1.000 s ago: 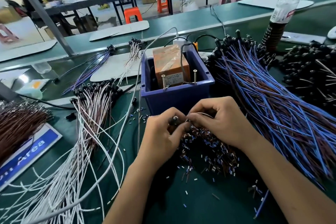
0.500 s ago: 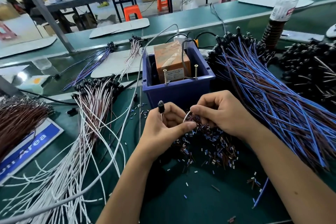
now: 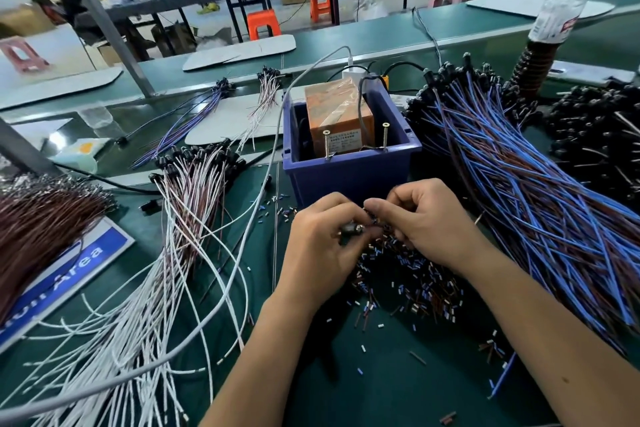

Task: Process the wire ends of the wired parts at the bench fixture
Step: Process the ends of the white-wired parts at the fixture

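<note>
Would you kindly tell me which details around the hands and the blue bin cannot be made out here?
Head view only:
- Wire ends of the small black wired part: hidden between the left hand and right hand.
- Label print on the orange box in the blue plastic bin: too small.
- White-and-blue sign: cut off by brown wires and the frame edge.

One head-worn camera looks forward and down, close over the bench (image 3: 381,374).

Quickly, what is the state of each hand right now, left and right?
Left hand: fingers curled, gripping a small black wired part.
Right hand: fingers curled, pinching something beside that part; what exactly cannot be told.
</note>
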The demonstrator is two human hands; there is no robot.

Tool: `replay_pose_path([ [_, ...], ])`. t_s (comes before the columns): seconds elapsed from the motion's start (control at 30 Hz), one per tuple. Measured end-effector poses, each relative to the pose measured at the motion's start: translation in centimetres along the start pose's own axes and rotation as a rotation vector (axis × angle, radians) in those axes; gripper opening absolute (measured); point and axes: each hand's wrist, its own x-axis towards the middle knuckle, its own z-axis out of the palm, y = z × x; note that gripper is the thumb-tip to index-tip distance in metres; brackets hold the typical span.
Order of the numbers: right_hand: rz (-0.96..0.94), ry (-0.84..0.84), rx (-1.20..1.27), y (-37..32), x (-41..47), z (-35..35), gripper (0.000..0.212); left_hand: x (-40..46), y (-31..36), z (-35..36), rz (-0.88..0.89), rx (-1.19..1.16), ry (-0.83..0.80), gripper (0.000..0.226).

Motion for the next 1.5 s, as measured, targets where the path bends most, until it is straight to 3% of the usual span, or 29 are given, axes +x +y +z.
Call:
replay_pose_path([
  [0.2,-0.014,-0.082,0.144,-0.9,0.0,-0.6,0.026,0.1,0.2,-0.3,-0.157,-0.137,0.002,0.009],
  [0.57,0.129,-0.106,0.218,-0.6,0.0,-1.0,0.033,0.4,0.6,-0.5,-0.377,-0.418,-0.205,0.024],
  [0.8,0.186,-0.102,0.318,-1.0,0.1,-1.6,0.041,0.6,0.3,-1.7,-0.539,-0.736,-0.186,0.024],
  [0.9,0.232,-0.236,0.439,-0.9,0.1,-3.2,0.053,0.7,0.3,-1.9,-0.666,-0.916,-0.158,0.025],
  [1.03,0.039,-0.591,0.663,-0.4,-0.6,-5.9,0.035,0.6,0.2,-1.8,-0.777,-0.939,-0.073,0.027],
  [1.13,-0.111,-0.686,0.861,-0.1,-0.7,-6.2,0.029,0.5,0.3,-1.7,-0.766,-0.936,-0.062,0.028],
  [1.23,-0.131,-0.48,0.793,-0.3,-0.5,-5.3,0.03,0.6,0.3,-1.5,-0.714,-0.892,-0.046,0.032],
  [1.33,-0.036,-0.31,0.699,-1.0,-0.3,-4.6,0.033,0.4,0.3,-1.2,-0.592,-0.607,-0.004,0.032],
  [1.4,0.061,-0.391,0.629,-1.3,-0.4,-3.8,0.039,0.4,0.5,-1.0,-0.546,-0.602,0.001,0.026],
  [1.5,0.189,-0.611,0.436,-1.2,-0.7,-2.1,0.038,0.4,1.1,-1.1,-0.483,-0.88,-0.059,0.024],
])
